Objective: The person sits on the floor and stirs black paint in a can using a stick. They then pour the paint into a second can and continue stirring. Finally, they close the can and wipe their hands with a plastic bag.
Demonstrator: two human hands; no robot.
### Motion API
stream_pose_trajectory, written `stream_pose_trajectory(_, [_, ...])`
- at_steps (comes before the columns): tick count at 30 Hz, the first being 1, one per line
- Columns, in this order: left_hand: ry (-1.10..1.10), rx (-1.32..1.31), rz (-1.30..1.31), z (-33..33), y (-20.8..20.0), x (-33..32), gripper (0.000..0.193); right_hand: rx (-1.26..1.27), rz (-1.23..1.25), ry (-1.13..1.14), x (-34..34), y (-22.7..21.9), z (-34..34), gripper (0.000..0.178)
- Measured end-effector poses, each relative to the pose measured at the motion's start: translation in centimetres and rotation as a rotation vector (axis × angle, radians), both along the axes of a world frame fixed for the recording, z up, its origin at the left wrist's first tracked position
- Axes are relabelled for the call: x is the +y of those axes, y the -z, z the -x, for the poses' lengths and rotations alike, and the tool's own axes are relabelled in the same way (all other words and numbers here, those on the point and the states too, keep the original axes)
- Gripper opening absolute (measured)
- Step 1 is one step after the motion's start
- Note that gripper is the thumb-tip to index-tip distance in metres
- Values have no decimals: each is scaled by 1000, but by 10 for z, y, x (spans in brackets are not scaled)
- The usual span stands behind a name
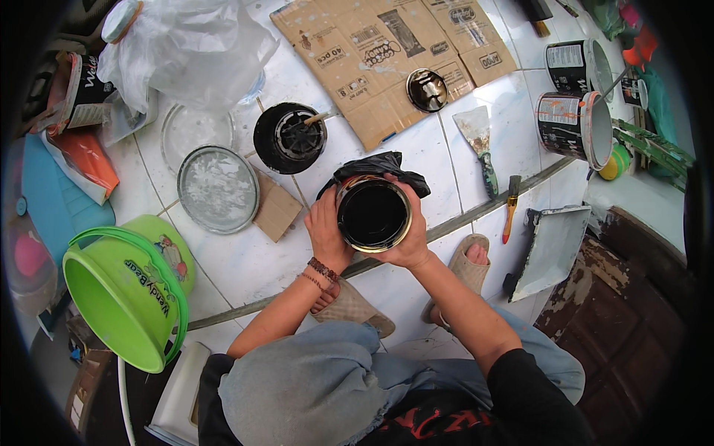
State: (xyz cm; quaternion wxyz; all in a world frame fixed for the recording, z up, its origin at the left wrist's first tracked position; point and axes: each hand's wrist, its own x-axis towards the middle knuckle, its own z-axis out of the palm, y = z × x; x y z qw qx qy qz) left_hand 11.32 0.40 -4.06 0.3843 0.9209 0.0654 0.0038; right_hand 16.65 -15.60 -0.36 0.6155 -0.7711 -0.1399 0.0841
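Between my two hands is an open can (374, 246) with a gold-coloured rim and glossy black liquid, which looks like paint (374, 212), inside. My left hand (327, 227) wraps round its left side, and my right hand (413, 227) grips the right side. A crumpled black plastic bag (379, 165) bunches up behind the can; whether it reaches underneath is hidden. Beyond it to the left stands a black-coated container (271, 145) with a wooden stick in it. A round lid (427, 89) smeared with black rests on flattened cardboard (372, 59).
At the left stand a green bucket (119, 297) and a grey-stained round lid (218, 189). A putty knife (477, 145), a paintbrush (511, 208) and a paint tray (550, 249) lie to the right, with paint buckets (561, 130) farther off. My slippered feet flank the can below.
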Motion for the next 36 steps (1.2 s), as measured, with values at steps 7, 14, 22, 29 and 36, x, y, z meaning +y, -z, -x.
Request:
stream_pose_trajectory(7, [4,-24,-39,-17,1,-5,70,34,56,-18,-22,-24,-11,122])
stream_pose_trajectory(14, [97,131,-110,-31,-9,-12,73,68,68,-188,-50,-100,-32,127])
stream_pose_trajectory(22, [335,112,-72,-22,-100,17,87,-181,780,-400,-99,-217,-68,64])
stream_pose_trajectory(29, [429,-474,-341,-82,-150,105,65,113,431,61,-150,-300,-97,84])
stream_pose_trajectory(36, [601,-115,-686,-138,-154,123,116,71,303,112,-152,-331,-100,80])
